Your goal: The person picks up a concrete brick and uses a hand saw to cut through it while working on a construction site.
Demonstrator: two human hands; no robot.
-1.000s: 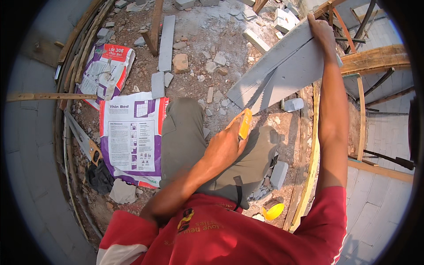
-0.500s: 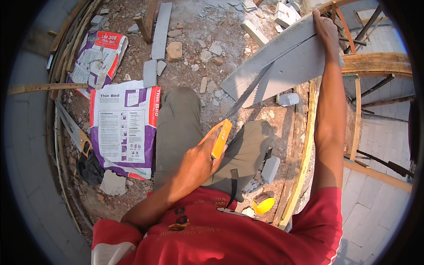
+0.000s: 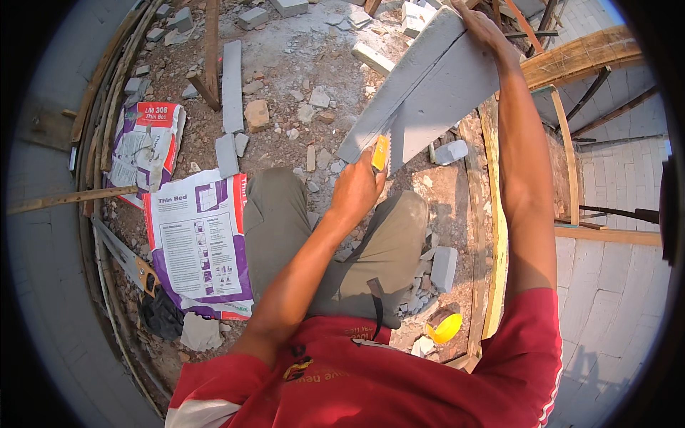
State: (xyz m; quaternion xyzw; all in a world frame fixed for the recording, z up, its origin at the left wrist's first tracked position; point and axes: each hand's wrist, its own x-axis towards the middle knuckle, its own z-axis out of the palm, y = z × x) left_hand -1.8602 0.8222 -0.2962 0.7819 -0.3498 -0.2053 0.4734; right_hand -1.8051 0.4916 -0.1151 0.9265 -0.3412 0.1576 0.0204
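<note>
From the head view I see my left hand (image 3: 357, 189) with its fingers wrapped tight around the yellow handle of a hand saw (image 3: 380, 152), whose blade runs up into a cut in the long grey aerated concrete block (image 3: 428, 85). The block sits tilted across my front, its near end just above the left hand. My right hand (image 3: 485, 28) lies at the block's far upper end, fingers curled over the top edge and gripping it. Below, my knees in olive trousers (image 3: 278, 228) stand over rubble-strewn ground (image 3: 300, 64) (broken grey pieces everywhere). A white and purple mortar bag (image 3: 196, 250) lies flat to the left of the trousers, and a small yellow round object (image 3: 445, 328) sits near my right side.
</note>
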